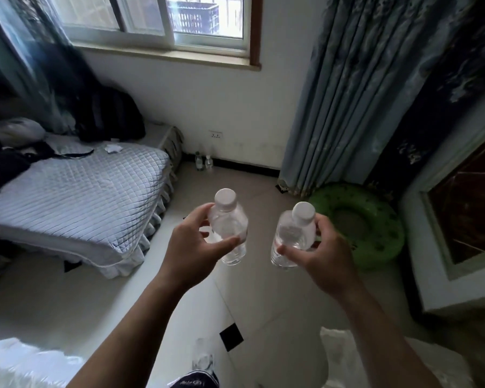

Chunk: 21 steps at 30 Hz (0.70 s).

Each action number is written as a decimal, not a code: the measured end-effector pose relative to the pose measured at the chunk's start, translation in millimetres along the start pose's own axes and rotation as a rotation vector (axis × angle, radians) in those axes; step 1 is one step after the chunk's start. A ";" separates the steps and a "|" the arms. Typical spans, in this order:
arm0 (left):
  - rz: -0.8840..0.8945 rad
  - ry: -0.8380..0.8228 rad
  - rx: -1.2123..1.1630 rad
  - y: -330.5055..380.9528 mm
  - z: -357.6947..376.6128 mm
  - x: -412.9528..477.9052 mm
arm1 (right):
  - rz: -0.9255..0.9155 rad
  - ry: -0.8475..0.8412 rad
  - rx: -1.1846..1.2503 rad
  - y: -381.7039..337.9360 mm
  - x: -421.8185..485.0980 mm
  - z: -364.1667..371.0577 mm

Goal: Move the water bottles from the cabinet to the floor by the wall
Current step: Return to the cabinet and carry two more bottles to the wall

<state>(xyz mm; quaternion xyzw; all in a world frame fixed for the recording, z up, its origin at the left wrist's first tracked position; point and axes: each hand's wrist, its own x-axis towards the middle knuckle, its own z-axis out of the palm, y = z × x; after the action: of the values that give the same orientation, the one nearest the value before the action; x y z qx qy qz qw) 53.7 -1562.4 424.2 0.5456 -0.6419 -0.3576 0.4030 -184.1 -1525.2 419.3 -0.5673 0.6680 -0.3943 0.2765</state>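
I hold two clear plastic water bottles with white caps in front of me, above the tiled floor. My left hand (196, 242) grips the left bottle (230, 228) around its body. My right hand (319, 253) grips the right bottle (291, 236) the same way. Both bottles are roughly upright, caps toward me. Far ahead, two more small bottles (203, 161) stand on the floor against the white wall (235, 107), beside the bed corner and below a wall socket.
A bed with a grey quilted cover (76, 191) fills the left side. A green inflatable ring (359, 225) lies on the floor at right, below blue curtains (347, 93). A dark framed panel (465, 205) leans at far right. Open tiled floor (241, 180) runs between bed and ring.
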 end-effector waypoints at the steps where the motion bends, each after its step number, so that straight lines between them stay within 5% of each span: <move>1: -0.004 0.000 -0.003 -2.5 -1.4 9.0 | -0.004 -0.010 -0.001 -1.2 9.7 4.0; 21: -0.005 -0.096 -0.064 -90.0 -83.0 268.3 | 0.051 0.069 0.005 -70.0 227.4 128.9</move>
<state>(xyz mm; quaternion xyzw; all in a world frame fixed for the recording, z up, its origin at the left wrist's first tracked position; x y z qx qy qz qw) 144.7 -1842.7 412.2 0.5164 -0.6474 -0.4046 0.3879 -87.2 -1777.8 426.7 -0.5353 0.6906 -0.4080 0.2648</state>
